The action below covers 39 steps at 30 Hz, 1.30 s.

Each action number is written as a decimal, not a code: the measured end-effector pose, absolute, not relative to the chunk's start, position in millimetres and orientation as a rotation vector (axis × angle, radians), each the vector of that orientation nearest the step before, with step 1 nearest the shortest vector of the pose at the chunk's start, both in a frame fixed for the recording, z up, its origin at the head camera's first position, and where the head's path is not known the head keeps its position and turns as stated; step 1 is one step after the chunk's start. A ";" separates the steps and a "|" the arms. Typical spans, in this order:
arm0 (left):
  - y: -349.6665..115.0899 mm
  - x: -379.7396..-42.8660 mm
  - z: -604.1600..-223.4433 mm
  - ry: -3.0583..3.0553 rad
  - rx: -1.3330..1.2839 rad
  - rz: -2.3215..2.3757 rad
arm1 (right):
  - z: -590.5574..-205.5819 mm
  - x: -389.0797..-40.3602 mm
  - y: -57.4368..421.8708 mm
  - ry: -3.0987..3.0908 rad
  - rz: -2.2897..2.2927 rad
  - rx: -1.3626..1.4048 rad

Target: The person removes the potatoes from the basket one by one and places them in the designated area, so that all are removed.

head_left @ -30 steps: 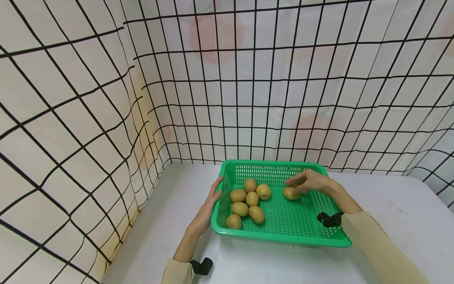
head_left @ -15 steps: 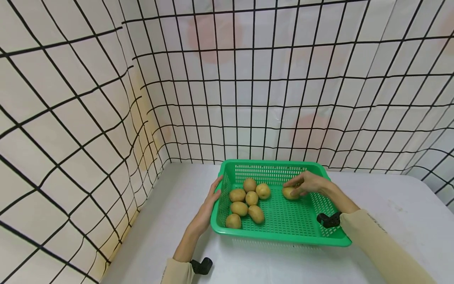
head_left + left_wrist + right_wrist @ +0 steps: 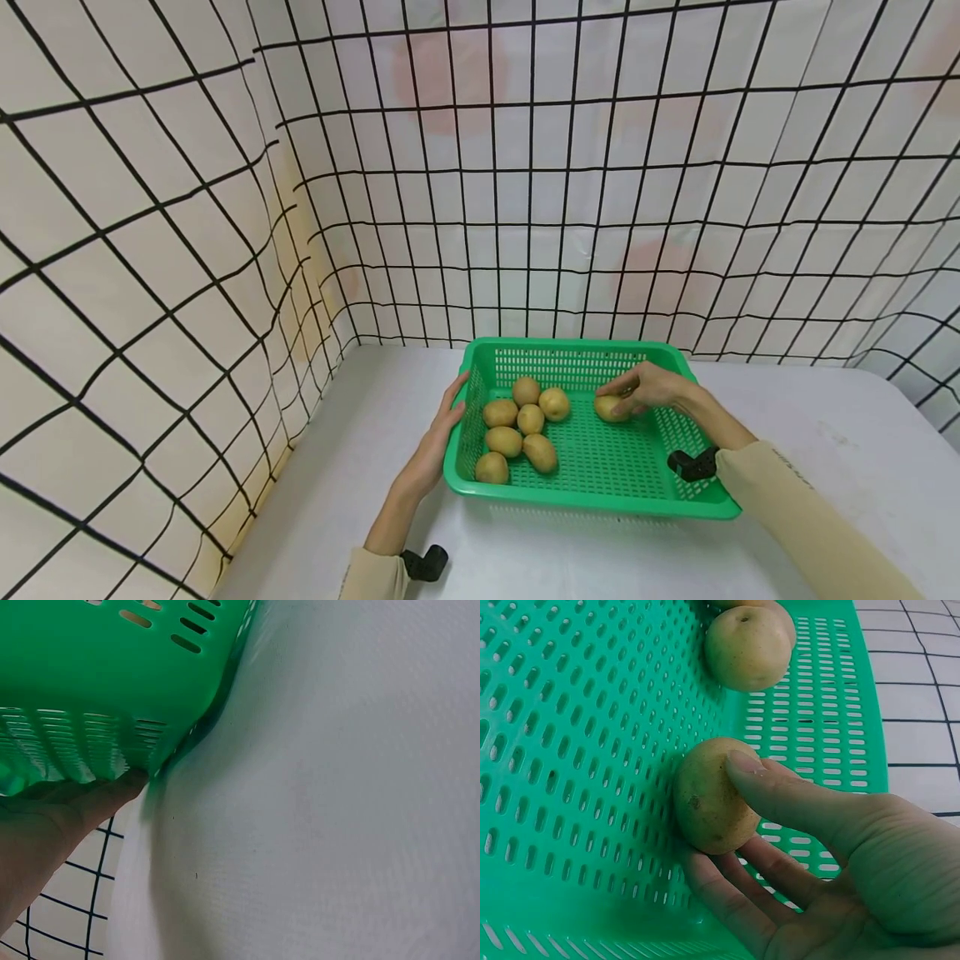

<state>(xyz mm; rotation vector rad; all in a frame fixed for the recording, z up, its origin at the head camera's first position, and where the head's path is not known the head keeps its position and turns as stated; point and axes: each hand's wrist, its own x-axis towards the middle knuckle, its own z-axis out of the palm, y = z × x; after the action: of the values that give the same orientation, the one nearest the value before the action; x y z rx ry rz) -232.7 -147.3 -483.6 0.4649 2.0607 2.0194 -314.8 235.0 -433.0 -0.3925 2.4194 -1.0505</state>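
In the head view, a green plastic basket [image 3: 577,498] with slotted walls stands on a white surface. My right hand [image 3: 651,390] reaches into its right half and holds a yellow-brown potato [image 3: 712,796], thumb on one side and fingers curled round the other. That potato is close over the basket floor, set apart from the rest. Several other potatoes [image 3: 504,442] lie grouped in the left half. My left hand [image 3: 431,450] rests along the basket's left side, its fairly straight fingers against the outer wall, as the left wrist view shows.
Black grid netting [image 3: 517,192] over pale sheeting rises behind and to the left of the white tabletop [image 3: 360,433]. Bare basket floor [image 3: 600,458] shows between the grouped potatoes and the right wall. A black device sits on each wrist.
My right thumb and fingers have drawn in closer around the lone potato. The left hand, the basket and the grouped potatoes keep their places; the view has shifted slightly.
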 end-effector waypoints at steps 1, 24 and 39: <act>-147.4 -232.6 -483.4 2.059 0.466 2.021 | -433.1 -315.1 234.9 2.419 -1.053 -0.396; -147.0 -232.7 -482.9 2.049 0.458 2.022 | -431.0 -313.5 238.6 2.381 -1.157 -0.516; -147.3 -232.4 -482.3 2.057 0.465 2.015 | -419.6 -314.0 234.8 2.313 -1.248 -0.544</act>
<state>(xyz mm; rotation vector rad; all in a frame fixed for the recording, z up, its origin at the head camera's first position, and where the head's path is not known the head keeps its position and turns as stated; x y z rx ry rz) -232.4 -147.3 -482.3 0.4650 2.0566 2.0153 -314.0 234.8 -419.6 -0.5436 2.3133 -1.2476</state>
